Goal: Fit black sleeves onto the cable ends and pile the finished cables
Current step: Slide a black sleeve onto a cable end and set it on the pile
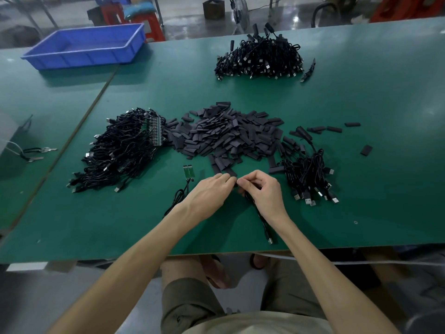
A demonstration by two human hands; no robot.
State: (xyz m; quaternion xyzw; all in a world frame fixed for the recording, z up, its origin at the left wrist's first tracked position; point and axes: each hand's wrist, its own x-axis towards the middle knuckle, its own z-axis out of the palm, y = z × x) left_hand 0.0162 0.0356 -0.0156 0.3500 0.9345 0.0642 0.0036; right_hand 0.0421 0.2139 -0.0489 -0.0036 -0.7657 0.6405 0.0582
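My left hand [212, 189] and my right hand [261, 189] meet fingertip to fingertip at the table's near middle. The left pinches a black sleeve [231, 174]. The right grips the end of a black cable [261, 220] that trails toward the table edge, ending in a USB plug. A big heap of loose black sleeves [226, 133] lies just beyond my hands. To its left lies a pile of cables with bare green boards [120, 150]. A small pile of sleeved cables [308, 174] sits at my right. A loose cable with green boards [184, 186] lies left of my left hand.
A larger pile of cables [260, 57] sits at the far middle of the green table [373, 201]. A blue plastic bin [86, 45] stands at the far left. Pliers [36, 153] lie on the left table. Stray sleeves [366, 149] dot the right side.
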